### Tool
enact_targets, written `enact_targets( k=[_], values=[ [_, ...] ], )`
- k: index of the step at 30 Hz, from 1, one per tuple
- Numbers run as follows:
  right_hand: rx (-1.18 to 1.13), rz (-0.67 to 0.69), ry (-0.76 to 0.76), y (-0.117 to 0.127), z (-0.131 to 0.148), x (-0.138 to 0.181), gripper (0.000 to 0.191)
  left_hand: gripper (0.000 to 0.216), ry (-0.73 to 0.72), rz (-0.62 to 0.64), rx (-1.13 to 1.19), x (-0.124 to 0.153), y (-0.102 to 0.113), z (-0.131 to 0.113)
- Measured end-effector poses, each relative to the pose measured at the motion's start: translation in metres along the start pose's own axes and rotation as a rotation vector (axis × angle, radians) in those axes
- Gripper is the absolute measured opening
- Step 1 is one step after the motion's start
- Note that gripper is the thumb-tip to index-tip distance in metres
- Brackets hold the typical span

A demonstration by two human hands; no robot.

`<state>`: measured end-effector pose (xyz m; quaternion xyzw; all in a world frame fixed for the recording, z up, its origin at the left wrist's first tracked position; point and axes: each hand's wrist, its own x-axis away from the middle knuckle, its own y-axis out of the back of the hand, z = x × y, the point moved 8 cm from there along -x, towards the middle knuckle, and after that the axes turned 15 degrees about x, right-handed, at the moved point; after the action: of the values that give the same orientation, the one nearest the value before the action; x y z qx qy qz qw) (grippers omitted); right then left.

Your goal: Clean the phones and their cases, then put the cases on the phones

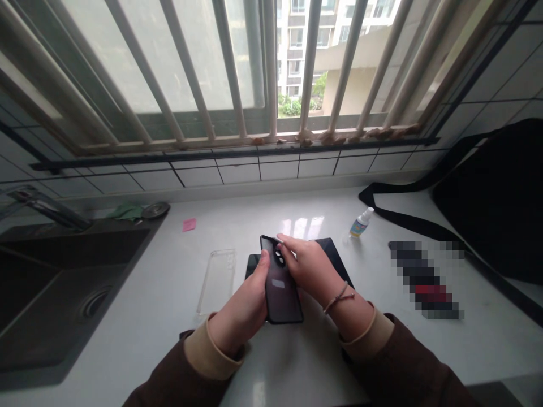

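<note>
A dark, see-through phone case (283, 297) with round camera cutouts is held up in front of me, tilted, above the counter. My left hand (248, 299) wraps its left edge, with the thumb lying on the back. My right hand (307, 263) grips the upper right side, its fingers near the cutouts and top edge. A small pale edge shows by those fingertips; what it belongs to I cannot make out. Behind the hands lies a flat dark object (332, 257), partly covered, with another dark glossy piece (253, 264) to the left. A clear phone case (217, 282) rests left of my hands.
A small spray bottle (360, 224) stands at the back right, and a pink note (189, 225) lies at the back left. The sink (114, 271) with its faucet (51, 209) borders the left. A black bag (492, 198) with straps and a blurred-out object (424, 277) occupy the right.
</note>
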<state>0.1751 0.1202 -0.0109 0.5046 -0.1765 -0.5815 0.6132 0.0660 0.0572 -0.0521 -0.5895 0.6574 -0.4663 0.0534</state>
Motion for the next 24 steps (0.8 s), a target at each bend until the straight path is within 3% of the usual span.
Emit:
enact_targets(
  k=[4, 9, 13, 19, 24],
  values=[
    [0.046, 0.07, 0.141, -0.017, 0.014, 0.005, 0.043, 0.058, -0.057, 0.052, 0.058, -0.008, 0.001, 0.0],
    [0.01, 0.073, 0.308, -0.017, 0.027, 0.011, 0.044, 0.059, -0.179, 0.127, 0.093, -0.018, 0.005, -0.004],
    [-0.027, 0.071, 0.337, -0.014, 0.032, 0.011, 0.042, 0.054, -0.236, 0.156, 0.091, -0.018, 0.007, -0.008],
    [-0.106, 0.073, 0.356, -0.007, 0.037, 0.012, 0.04, 0.051, -0.202, -0.044, 0.124, -0.009, 0.006, -0.013],
    [-0.287, 0.124, 0.431, -0.002, 0.049, 0.018, 0.042, 0.062, -0.234, -0.107, 0.198, -0.007, 0.008, -0.028]
  ],
)
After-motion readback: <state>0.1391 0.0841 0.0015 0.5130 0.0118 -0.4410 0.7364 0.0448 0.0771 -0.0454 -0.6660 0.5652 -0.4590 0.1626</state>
